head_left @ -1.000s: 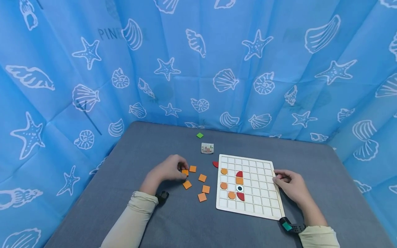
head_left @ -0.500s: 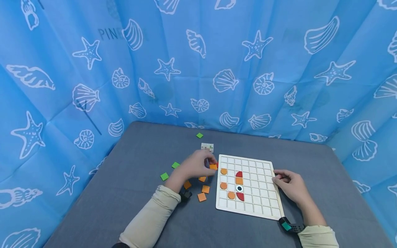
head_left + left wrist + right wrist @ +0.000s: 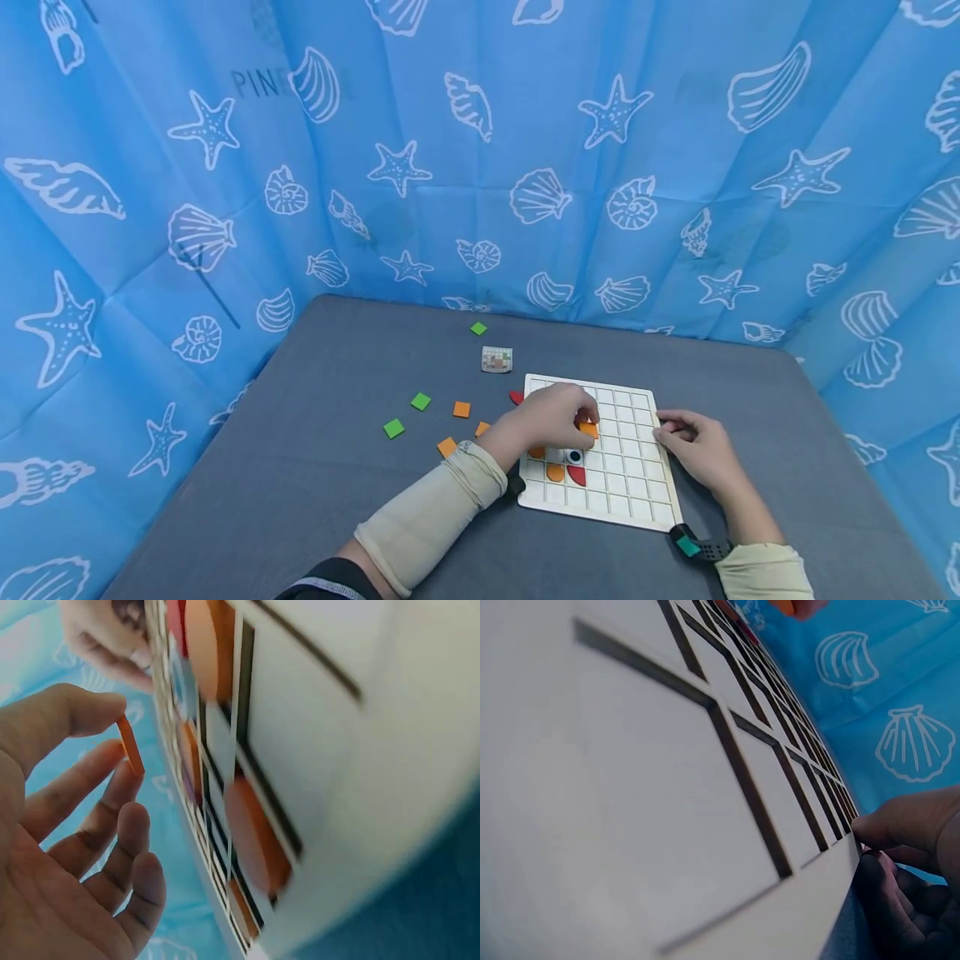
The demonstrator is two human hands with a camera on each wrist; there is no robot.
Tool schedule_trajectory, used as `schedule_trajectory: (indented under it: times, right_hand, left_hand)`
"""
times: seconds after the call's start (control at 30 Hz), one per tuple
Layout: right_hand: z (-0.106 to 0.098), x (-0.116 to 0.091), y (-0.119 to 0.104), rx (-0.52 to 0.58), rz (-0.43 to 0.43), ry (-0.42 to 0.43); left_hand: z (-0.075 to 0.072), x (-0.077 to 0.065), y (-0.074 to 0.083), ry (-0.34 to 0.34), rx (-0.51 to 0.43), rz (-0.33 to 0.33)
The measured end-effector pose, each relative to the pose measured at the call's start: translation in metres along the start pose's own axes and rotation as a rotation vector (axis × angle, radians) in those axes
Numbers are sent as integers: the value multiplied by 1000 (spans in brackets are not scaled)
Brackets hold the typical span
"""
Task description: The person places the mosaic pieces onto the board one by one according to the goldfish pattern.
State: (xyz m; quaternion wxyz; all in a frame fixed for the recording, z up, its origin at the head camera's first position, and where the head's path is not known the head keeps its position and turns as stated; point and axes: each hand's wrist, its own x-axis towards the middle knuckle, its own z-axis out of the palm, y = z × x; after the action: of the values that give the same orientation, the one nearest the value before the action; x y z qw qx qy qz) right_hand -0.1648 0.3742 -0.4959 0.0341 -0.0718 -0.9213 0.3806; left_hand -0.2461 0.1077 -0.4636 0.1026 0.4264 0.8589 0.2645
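- Clock centred on the board, 12 pointing away from the person.
- Left hand [image 3: 551, 415]: thumb and fingers pinch an orange square tile [image 3: 588, 430]; remaining fingers loosely bent.
- That tile: above the board, near 11 o'clock of its middle, apart from the surface in the left wrist view.
- Right hand [image 3: 697, 442]: at 3 o'clock, thumb and curled fingers hold the edge of the white grid board [image 3: 626, 487].
- White grid board: flat on the grey desk [image 3: 337, 508].
- On the board: eye piece [image 3: 574, 457] at 9 o'clock; red piece [image 3: 576, 476] just below it, towards 8; orange disc [image 3: 555, 473] beside the red one, 8 o'clock. More pieces there partly covered by the left hand.
- Loose red piece [image 3: 516, 397]: just beside the board, 10 o'clock.
- Orange squares [image 3: 461, 409]: on the desk around 9 o'clock, one partly behind the left arm.
- Two green tiles [image 3: 421, 402]: further out, 9 to 10 o'clock.
- Picture card [image 3: 497, 359]: 10 o'clock; another green tile [image 3: 478, 329] just beyond.
- Blue shell-print curtain [image 3: 450, 225] behind, 12 o'clock.
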Motion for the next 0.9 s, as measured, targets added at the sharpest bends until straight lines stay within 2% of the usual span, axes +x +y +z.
schedule_trajectory:
  times: [0.17, 0.3, 0.5, 0.9]
  right_hand:
    - [1, 2, 1, -7, -13, 15]
    - [2, 2, 2, -12, -17, 27]
    - [3, 1, 4, -8, -15, 30]
    - [4, 2, 4, -22, -18, 43]
  left_hand:
    - [11, 12, 5, -30, 55, -9]
    - [15, 16, 6, -59, 81, -25]
    - [18, 17, 6, -80, 98, -38]
    - [14, 14, 9, -89, 102, -47]
